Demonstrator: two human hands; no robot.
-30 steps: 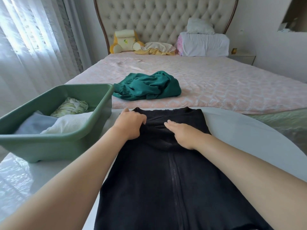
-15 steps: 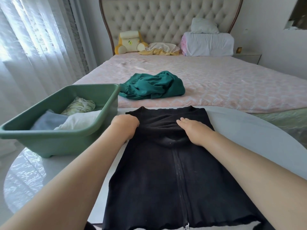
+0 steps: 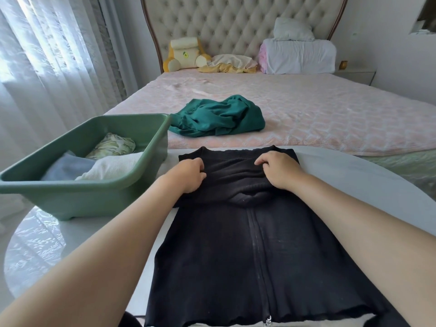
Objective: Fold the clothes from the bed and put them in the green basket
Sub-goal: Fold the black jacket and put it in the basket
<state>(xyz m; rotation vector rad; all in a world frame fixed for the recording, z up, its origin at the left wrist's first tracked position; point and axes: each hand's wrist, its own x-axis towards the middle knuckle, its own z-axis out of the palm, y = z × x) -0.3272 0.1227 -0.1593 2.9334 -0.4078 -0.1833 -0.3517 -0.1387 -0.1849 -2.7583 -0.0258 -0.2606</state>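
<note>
A black zip-front garment [image 3: 254, 256] lies flat on the round white table [image 3: 354, 182], its far end folded over toward me. My left hand [image 3: 188, 173] grips the fold at its left side with curled fingers. My right hand [image 3: 276, 168] grips the fold at its right side the same way. To the left on the table stands the green basket [image 3: 132, 185], with folded white, blue and patterned clothes in it. A crumpled teal garment [image 3: 219, 116] lies on the pink bed [image 3: 330, 114] beyond the table.
Pillows, a folded white blanket [image 3: 299, 56] and a yellow cushion [image 3: 184, 54] lie against the tufted headboard. Sheer curtains [image 3: 47, 55] hang at the left. A bedside table [image 3: 356, 75] stands at the far right.
Both hands have moved apart along the folded top of the black garment, and their fingers have curled into the fabric. The camera has tilted, showing more of the hem.
</note>
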